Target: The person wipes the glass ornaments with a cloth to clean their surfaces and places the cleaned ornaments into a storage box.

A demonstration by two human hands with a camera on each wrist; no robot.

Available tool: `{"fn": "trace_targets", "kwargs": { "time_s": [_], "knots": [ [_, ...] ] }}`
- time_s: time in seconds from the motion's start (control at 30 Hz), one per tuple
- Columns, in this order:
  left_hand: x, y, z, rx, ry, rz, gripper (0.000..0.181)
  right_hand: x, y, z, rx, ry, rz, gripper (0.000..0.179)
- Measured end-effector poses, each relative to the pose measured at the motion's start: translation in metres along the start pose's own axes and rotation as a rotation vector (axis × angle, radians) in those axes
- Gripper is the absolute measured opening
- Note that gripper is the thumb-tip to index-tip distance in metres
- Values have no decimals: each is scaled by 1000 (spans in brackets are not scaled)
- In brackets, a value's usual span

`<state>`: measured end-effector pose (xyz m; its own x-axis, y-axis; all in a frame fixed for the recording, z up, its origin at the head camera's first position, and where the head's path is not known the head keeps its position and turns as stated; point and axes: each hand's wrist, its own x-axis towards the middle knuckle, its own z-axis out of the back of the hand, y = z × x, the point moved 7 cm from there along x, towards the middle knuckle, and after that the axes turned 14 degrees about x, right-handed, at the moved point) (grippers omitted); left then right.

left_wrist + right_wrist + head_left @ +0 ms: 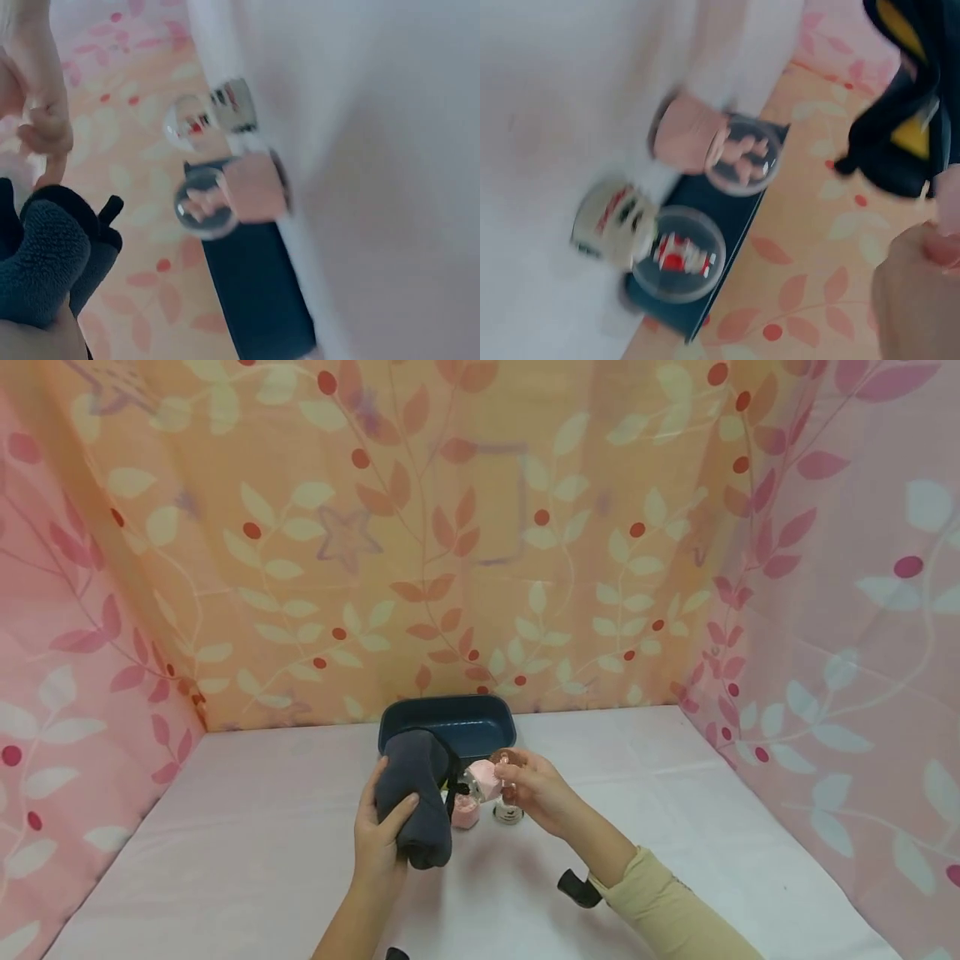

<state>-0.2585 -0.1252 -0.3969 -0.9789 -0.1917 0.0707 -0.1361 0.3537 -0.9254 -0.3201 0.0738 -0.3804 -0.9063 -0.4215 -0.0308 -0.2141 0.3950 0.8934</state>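
Observation:
My left hand grips a dark grey soft fabric pouch with black trim, its thumb across the front. Yellow shows inside the pouch's mouth in the right wrist view. My right hand pinches a small snow globe with a pink base, its clear dome turned toward the pouch's mouth. On the table below stand two more globes: one with a pink base and a pale pink figure, one with a white printed base and a red-and-white figure. The hand and pouch partly cover both in the head view.
A dark blue rectangular tray stands behind the globes, near the back wall. Patterned leaf cloth hangs at the back and both sides of the white table. A black curved piece shows beside the right forearm.

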Motion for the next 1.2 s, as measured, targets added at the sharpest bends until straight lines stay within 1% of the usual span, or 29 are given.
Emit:
{"fn": "trace_targets", "kwargs": {
  "time_s": [0.1,0.17,0.3,0.47,0.6,0.8,0.9,1.0,1.2],
  "knots": [
    [-1,-5,13,24,-3,5,70,7,10,9,-81,-67,30,47],
    [-2,-7,22,42,-10,10,69,13,17,15,-128,-98,51,50],
    [-4,-10,37,80,-24,15,69,30,28,26,-212,-142,77,52],
    [-5,-11,51,114,-39,28,69,54,35,39,-313,-216,68,50],
    [-6,-10,57,132,-39,35,68,71,36,47,-347,-243,63,50],
    [-8,-12,62,140,-50,26,66,93,35,51,-351,-241,62,49],
    [-8,-11,63,165,-53,34,68,103,31,56,-340,-255,60,46],
    [-7,-11,64,178,-49,43,69,115,28,62,-325,-269,78,46],
    [-6,-10,65,169,-45,48,68,138,18,68,-318,-272,102,52]
  ]
}}
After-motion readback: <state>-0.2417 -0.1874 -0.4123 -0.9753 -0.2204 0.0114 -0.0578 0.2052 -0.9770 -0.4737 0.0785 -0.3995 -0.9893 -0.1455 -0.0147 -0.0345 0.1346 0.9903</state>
